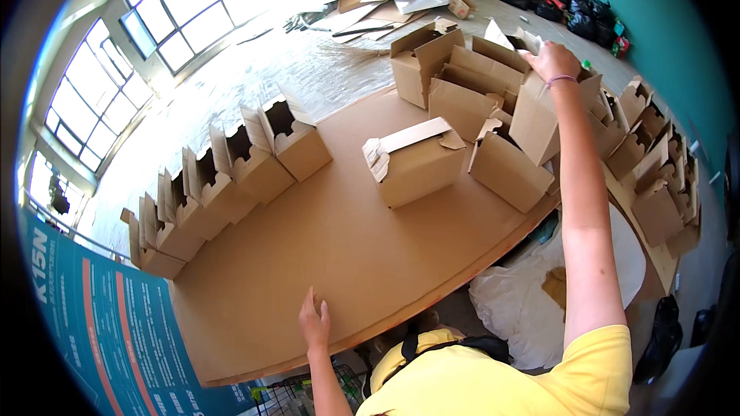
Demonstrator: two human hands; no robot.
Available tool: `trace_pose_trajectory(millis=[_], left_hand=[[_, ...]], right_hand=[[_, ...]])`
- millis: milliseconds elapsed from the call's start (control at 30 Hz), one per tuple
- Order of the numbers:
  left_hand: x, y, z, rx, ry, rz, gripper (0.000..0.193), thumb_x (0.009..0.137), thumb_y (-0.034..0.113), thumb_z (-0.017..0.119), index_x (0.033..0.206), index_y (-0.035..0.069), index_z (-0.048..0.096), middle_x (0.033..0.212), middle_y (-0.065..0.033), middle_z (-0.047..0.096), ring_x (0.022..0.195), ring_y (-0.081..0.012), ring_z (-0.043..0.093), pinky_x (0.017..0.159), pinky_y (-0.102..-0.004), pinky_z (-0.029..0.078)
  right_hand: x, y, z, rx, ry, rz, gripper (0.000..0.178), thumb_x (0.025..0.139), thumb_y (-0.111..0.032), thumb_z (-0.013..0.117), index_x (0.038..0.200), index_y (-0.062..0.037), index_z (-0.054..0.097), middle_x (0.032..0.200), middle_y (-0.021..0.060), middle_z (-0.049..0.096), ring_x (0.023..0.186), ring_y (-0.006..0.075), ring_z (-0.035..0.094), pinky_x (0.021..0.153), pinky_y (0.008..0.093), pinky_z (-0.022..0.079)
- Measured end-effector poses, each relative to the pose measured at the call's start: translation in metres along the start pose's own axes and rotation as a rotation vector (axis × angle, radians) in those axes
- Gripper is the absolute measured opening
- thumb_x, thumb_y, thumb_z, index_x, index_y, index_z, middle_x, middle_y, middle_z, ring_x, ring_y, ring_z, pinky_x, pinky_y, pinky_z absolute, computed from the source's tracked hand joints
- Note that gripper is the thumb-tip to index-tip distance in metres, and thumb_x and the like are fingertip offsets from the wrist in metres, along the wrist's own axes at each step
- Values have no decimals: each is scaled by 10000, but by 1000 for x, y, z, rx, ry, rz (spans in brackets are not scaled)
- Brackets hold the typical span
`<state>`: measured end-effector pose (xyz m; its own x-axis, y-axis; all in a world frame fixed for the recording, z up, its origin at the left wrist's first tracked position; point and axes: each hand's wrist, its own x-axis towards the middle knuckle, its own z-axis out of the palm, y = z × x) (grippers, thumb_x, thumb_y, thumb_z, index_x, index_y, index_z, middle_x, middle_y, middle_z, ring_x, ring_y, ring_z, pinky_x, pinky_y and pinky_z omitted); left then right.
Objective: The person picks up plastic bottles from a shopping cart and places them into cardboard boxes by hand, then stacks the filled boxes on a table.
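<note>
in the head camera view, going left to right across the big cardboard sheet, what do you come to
Row of open boxes → left hand → closed box lying alone → cluster of open boxes → right hand.

Wide bare stretch of tabletop open in front of the closed box, out to the near edge. Blocked left of it by a row of open boxes; crowded behind and right by stacked cartons.

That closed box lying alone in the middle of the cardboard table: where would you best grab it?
Probably by its two long side walls, coming down from above. The closed box lies on its side, apart from the other boxes, so both flanks are free. Avoid the left end, where loose flaps stick out.
</note>
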<state>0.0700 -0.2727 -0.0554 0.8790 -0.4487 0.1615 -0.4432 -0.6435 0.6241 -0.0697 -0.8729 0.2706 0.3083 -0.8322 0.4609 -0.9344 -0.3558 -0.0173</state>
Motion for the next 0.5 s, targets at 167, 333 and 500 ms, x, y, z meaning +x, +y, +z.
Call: trace_pose_trajectory(millis=[167, 333, 500], left_hand=[[-23, -23, -13, -98, 42, -134, 428, 903, 34, 610, 1317, -40, 532, 1035, -216, 698, 952, -344, 687, 846, -409, 538], [-42, -44, -27, -194, 82, -242, 364, 916, 22, 586, 1272, -53, 569, 998, -197, 706, 928, -305, 699, 822, -380, 549], [-54, -58, -36, -194, 105, -304, 294, 938, 24, 575, 1213, -76, 602, 990, -186, 709, 899, -241, 714, 798, -330, 563]], right_hand=[[11, 29, 16, 29, -41, -37, 461, 749, -407, 715, 1058, -66, 707, 1123, 200, 688, 1043, 366, 665, 888, 459, 544], [32, 72, 51, 300, 18, -166, 274, 705, -202, 711, 915, -26, 722, 1024, 259, 685, 982, 383, 673, 888, 403, 534], [20, 67, 18, 284, 100, -234, 105, 735, -91, 643, 729, -61, 744, 861, 184, 718, 854, 325, 707, 812, 393, 558]])
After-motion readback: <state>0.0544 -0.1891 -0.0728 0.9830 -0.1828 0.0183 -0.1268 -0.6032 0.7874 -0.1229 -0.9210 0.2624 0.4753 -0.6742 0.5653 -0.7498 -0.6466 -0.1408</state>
